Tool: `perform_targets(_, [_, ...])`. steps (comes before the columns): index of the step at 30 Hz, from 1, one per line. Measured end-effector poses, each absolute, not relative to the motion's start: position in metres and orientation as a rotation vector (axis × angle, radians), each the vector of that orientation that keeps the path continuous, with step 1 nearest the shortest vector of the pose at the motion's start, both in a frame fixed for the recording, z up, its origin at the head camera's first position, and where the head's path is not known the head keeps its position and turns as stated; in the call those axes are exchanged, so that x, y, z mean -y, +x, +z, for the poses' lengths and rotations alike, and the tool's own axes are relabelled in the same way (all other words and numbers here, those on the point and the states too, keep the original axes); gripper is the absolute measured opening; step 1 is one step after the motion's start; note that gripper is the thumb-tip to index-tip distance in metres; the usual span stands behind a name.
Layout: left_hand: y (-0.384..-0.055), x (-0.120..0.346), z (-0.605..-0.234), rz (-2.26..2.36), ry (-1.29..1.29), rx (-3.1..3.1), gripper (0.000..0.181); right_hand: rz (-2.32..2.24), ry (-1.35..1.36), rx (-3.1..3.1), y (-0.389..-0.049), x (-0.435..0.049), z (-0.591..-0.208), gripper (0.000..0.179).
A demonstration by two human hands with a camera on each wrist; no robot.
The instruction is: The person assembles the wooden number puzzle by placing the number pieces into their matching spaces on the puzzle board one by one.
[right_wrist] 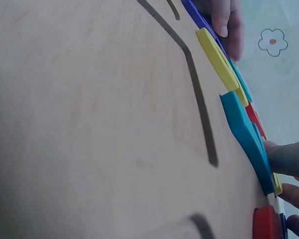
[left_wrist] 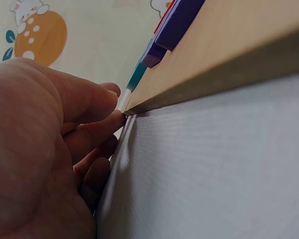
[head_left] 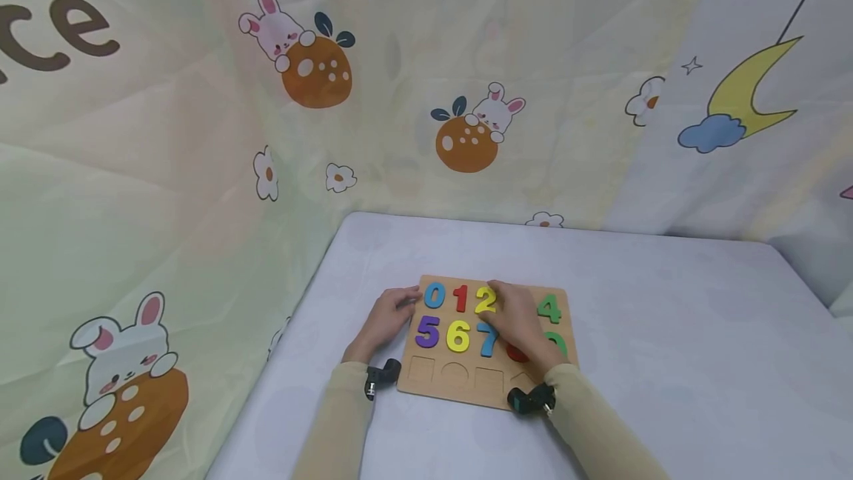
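A wooden number puzzle board (head_left: 466,363) lies on the table, with raised coloured numbers in two rows and shaped recesses along its near row. My right hand (head_left: 523,321) reaches over the board and pinches the yellow number 2 (head_left: 486,301) between thumb and fingers. Under that hand the spot beside the 2 is hidden, and the red 8 (head_left: 517,352) is partly covered. In the right wrist view the blue 7 (right_wrist: 244,134) stands just in front of the thumb. My left hand (head_left: 388,317) is at the board's left edge, fingertips touching it near the blue 0 (head_left: 435,295).
A white cloth covers the table (head_left: 666,339), whose far edge meets a patterned fabric backdrop (head_left: 400,43) with rabbits and oranges. Also seated in the board are a red 1 (head_left: 460,298), purple 5 (head_left: 428,331), yellow 6 (head_left: 457,335) and green 4 (head_left: 549,308).
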State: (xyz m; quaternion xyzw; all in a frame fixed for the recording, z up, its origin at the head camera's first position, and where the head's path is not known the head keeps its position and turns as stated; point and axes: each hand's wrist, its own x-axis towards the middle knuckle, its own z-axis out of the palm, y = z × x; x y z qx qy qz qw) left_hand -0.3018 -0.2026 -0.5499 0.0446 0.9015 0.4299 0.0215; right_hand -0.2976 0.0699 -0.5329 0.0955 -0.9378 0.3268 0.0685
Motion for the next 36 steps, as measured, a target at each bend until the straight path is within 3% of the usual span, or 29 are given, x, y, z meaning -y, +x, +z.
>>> perform_targets(19, [-0.3,0.202,-0.549,1.331,0.152,-2.776,0.029,1.056,0.295,2.858,-0.286,-0.089,-0.532,0.065])
perform_targets(32, [-0.296,0.21,-0.545,1.351,0.157,-2.772,0.03,1.127,0.317,2.786,-0.265,-0.105,-0.521,0.048])
perform_targets(36, [-0.298,0.214,-0.547,1.343,0.108,-2.766,0.03,1.154,0.308,2.796,-0.253,-0.113,-0.516,0.051])
